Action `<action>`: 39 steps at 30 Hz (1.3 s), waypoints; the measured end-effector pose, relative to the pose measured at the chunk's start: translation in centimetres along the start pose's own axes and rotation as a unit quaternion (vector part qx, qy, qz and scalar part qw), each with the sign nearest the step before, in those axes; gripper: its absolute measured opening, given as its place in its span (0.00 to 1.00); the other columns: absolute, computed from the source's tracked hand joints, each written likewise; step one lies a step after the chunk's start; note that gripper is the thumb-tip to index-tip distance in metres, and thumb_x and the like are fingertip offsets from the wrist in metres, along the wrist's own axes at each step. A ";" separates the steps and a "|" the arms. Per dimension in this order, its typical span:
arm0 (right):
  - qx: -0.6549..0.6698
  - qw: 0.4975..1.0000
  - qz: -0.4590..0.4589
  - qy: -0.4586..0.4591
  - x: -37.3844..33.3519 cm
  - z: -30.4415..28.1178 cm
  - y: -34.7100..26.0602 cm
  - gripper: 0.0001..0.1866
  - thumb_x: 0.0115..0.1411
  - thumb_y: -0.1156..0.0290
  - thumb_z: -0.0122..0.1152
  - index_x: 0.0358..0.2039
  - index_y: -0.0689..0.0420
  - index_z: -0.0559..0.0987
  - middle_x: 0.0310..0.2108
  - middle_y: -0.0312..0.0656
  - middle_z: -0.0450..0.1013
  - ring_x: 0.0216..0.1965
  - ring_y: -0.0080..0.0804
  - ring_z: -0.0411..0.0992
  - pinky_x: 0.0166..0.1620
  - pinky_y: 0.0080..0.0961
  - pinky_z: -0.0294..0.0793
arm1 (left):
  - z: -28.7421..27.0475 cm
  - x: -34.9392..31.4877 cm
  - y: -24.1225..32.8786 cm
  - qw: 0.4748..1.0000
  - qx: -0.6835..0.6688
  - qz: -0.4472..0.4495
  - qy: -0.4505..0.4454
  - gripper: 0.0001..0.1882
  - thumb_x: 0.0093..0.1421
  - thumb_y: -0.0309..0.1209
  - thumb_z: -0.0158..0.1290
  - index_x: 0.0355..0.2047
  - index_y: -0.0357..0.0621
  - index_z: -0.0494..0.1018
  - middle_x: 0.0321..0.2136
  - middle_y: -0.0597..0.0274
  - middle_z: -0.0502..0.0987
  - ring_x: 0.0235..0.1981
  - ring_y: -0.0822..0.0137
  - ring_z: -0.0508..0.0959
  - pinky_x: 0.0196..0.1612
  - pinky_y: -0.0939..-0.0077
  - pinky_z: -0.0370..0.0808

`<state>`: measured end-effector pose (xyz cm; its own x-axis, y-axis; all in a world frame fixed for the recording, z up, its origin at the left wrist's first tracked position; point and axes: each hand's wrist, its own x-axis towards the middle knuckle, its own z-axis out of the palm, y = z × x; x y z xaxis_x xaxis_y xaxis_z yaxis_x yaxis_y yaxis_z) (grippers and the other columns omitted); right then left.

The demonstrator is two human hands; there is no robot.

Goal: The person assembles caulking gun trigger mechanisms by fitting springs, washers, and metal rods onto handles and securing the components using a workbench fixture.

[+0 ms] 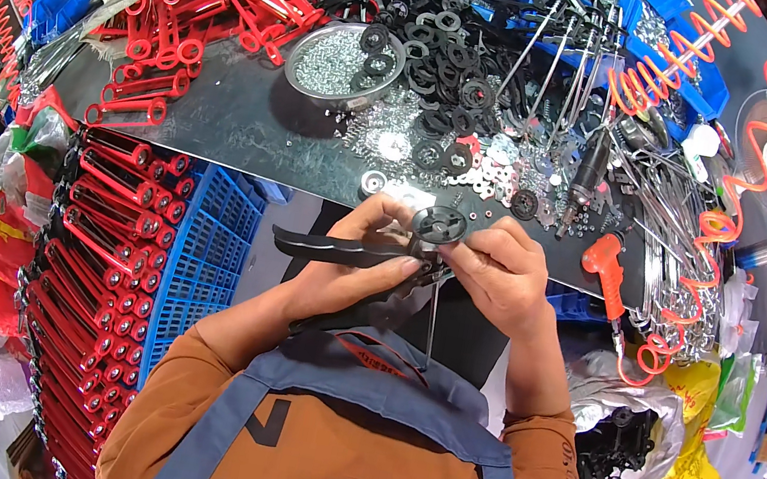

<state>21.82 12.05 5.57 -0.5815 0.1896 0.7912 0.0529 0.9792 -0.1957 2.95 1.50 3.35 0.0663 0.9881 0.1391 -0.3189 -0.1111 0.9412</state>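
Many red bars (97,283) lie well left of our fingers; nearer, our left hand (346,282) wraps its fingers around a black handle (301,244). The round black disc (439,224) sits between both hands' fingertips, a thin metal rod (433,319) below them. Our right hand (511,279) pinches the disc's right edge; we'd do well to steady it against the left grip. Right of those fingers lies an orange tool (610,269).

Curled left grip (346,282) near right grip (507,276)
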 end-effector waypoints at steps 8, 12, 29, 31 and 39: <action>0.176 0.971 0.161 -0.002 -1.4 -1.6 0.0 0.15 0.43 0.79 0.70 0.35 0.60 0.81 0.28 0.35 0.70 0.26 0.25 0.68 0.28 0.22 0.68 | -0.5 0.4 0.2 0.965 0.218 0.136 -0.041 0.10 0.56 0.25 0.57 0.40 0.40 0.76 0.42 0.55 0.75 0.46 0.64 0.74 0.50 0.70 0.69; 0.501 0.791 0.351 -0.005 -2.5 1.5 -0.2 0.11 0.53 0.76 0.66 0.37 0.63 0.78 0.35 0.36 0.70 0.39 0.20 0.69 0.41 0.17 0.69 | -0.3 0.8 0.6 0.967 0.223 0.113 -0.049 0.10 0.54 0.25 0.57 0.38 0.40 0.77 0.40 0.55 0.75 0.45 0.63 0.73 0.50 0.69 0.67; 0.489 0.769 0.411 -0.012 -7.8 2.9 -0.8 0.06 0.53 0.79 0.63 0.31 0.60 0.75 0.35 0.37 0.69 0.38 0.24 0.67 0.44 0.23 0.67 | -1.3 -0.1 -4.0 0.968 0.201 0.098 -0.115 0.08 0.54 0.24 0.54 0.35 0.37 0.73 0.38 0.53 0.75 0.40 0.60 0.76 0.45 0.70 0.71; 0.412 0.797 0.437 0.068 -5.9 1.6 2.4 0.07 0.55 0.75 0.60 0.34 0.62 0.77 0.34 0.37 0.70 0.37 0.24 0.69 0.43 0.23 0.68 | -1.9 -0.3 -3.5 0.981 0.160 0.061 -0.094 0.07 0.56 0.25 0.52 0.36 0.37 0.72 0.39 0.54 0.74 0.41 0.62 0.74 0.47 0.70 0.69; -0.340 0.898 0.226 -0.167 -4.3 2.5 22.2 0.09 0.48 0.80 0.57 0.32 0.61 0.80 0.35 0.48 0.75 0.36 0.46 0.74 0.38 0.37 0.74 | -2.2 -1.7 -4.6 0.991 0.123 0.039 -0.032 0.08 0.58 0.28 0.50 0.35 0.37 0.71 0.38 0.58 0.73 0.39 0.69 0.72 0.46 0.73 0.67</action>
<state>23.43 32.80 -3.63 -0.5805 0.6575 0.4804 0.7618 0.6469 0.0351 2.23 0.60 -1.84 0.1134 0.9673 0.2269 -0.0867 -0.2179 0.9721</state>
